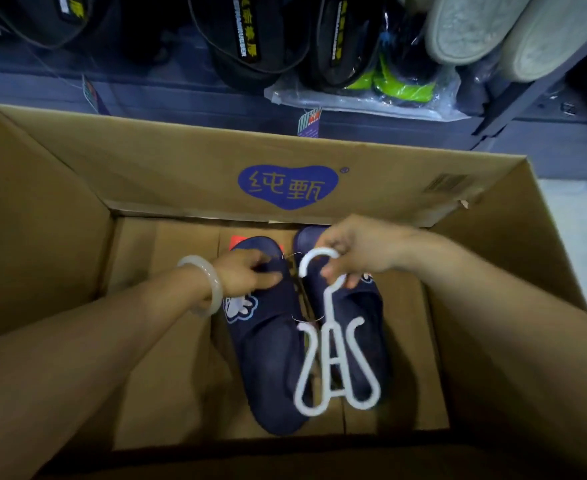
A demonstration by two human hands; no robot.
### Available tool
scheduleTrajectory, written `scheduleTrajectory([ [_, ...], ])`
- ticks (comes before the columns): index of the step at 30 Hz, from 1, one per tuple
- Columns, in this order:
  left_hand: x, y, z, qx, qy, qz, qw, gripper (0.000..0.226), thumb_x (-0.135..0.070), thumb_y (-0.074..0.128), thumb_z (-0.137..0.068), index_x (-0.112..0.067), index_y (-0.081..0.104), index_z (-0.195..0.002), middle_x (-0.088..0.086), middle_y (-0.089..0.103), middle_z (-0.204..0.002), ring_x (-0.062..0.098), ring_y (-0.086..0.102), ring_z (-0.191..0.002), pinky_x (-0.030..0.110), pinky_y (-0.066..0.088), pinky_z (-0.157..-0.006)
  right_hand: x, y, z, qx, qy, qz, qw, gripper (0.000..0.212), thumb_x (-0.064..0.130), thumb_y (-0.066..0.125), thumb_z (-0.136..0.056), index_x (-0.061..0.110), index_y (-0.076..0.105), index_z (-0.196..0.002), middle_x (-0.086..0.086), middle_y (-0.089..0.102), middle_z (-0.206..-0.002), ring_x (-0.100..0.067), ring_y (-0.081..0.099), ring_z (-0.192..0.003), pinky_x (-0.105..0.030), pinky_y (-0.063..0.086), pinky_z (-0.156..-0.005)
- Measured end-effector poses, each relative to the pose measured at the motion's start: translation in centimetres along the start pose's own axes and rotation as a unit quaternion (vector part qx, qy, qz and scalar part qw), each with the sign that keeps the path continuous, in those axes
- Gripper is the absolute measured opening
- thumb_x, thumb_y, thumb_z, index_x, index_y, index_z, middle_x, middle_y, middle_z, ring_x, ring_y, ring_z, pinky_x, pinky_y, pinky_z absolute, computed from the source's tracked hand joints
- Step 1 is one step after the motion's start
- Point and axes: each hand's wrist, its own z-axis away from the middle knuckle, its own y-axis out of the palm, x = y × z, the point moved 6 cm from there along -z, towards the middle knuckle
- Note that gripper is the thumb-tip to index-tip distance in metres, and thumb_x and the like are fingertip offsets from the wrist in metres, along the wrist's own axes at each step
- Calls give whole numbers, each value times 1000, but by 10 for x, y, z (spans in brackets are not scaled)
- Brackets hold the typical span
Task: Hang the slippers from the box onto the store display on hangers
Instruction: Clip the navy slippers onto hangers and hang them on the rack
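Both forearms reach into the cardboard box [42, 244]. Left hand [247, 275] grips the left navy slipper [267, 344]; right hand [357, 251] pinches the white hanger [330, 341] near its hook, above the right slipper [364, 317]. Both slippers lie on the box floor, side by side.

Single view: head-worn wide-angle camera, facing forward and steeply down into an open cardboard box [77, 271], close range. Both forearms enter from the bottom edge. Hanging store display [319, 46] fills the top edge, farther off.
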Motion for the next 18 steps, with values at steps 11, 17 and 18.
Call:
scheduleTrajectory([
  [11,-9,2,6,2,27,65,998,66,-11,72,-76,-17,43,-134,-2,46,-138,14,42,-129,30,36,-108,-2,21,-31,-144,-37,77,986,21,21,63,-87,1,67,-92,-8,61,-70,-20,57,-64,-34,51,-66],
  [17,-22,3,2,-87,116,24,989,23,-28,55,-90,-20,61,-111,-4,61,-103,17,57,-105,33,44,-99,-5,15,-38,-159,-27,203,966,31,40,57,-88,15,70,-99,-7,67,-97,-23,58,-93,-29,36,-67],
  [18,-24,2,2,-107,113,20,988,21,-27,53,-92,-18,61,-110,-4,60,-97,17,58,-98,30,45,-92,-4,12,-40,-165,-33,204,964,32,41,56,-87,15,70,-99,-7,67,-98,-24,58,-94,-30,38,-68],
])
